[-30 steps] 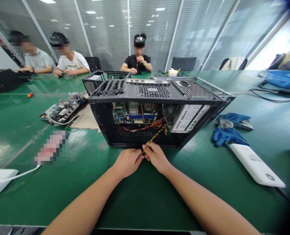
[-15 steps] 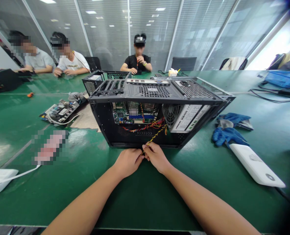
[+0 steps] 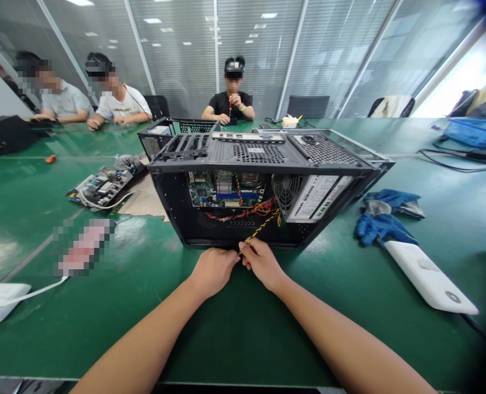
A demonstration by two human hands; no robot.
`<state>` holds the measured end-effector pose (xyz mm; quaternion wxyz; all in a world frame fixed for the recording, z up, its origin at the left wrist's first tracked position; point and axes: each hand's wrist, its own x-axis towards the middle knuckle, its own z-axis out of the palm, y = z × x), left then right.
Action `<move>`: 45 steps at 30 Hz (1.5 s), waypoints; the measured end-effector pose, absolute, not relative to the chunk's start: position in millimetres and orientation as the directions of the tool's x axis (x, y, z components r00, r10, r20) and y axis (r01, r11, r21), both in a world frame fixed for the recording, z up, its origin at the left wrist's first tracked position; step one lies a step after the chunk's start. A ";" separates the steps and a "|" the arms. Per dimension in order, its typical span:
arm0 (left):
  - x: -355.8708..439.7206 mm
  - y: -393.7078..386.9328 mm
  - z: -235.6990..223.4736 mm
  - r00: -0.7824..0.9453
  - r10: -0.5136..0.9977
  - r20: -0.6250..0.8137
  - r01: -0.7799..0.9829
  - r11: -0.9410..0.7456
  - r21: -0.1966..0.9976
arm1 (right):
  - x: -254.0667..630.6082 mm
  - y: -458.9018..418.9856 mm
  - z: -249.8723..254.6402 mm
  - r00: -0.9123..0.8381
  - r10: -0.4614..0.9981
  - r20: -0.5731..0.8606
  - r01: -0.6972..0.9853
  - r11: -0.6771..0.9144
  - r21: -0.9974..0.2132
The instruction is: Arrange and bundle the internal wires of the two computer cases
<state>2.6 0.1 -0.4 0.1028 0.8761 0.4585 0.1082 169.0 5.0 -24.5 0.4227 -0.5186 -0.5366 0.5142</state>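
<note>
A black computer case [image 3: 263, 156] lies on the table with its open side facing me. Inside it are a motherboard [image 3: 210, 192], a power supply [image 3: 313, 198] with its fan, and red and orange wires [image 3: 247, 212]. A twisted yellow-and-black cable [image 3: 259, 227] runs from the power supply out over the case's near edge. My right hand [image 3: 261, 261] pinches this cable just in front of the case. Close beside it, my left hand [image 3: 215, 272] is closed on the cable's end, which the fingers hide.
Blue gloves [image 3: 391, 213] and a white power bank [image 3: 432, 276] lie on the right. To the left are a loose circuit board [image 3: 101, 186] on cardboard, a blurred-out phone-shaped item [image 3: 85, 247] and a white block [image 3: 0, 301]. Several people sit across the green table [image 3: 243, 339].
My left fingers have shifted slightly on the cable; my right hand stays put. A co-worker at the far left has moved their hands.
</note>
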 end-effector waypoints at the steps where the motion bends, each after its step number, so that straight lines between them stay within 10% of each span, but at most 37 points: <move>1: 2.6 -0.2 -0.2 0.555 0.826 0.099 0.782 -0.559 0.274 | 169.0 4.9 -24.1 -0.102 0.991 -0.082 0.122 -0.070 -0.990; 15: 1.6 -2.8 -2.3 0.443 0.844 0.302 0.695 -0.536 0.479 | 168.3 4.9 -19.2 -0.100 0.991 -0.083 0.102 -0.073 -0.992; 45: 1.9 -1.6 1.3 0.432 0.859 0.275 0.735 -0.513 0.444 | 167.2 4.6 -20.1 -0.054 0.996 -0.077 -0.034 -0.079 -0.996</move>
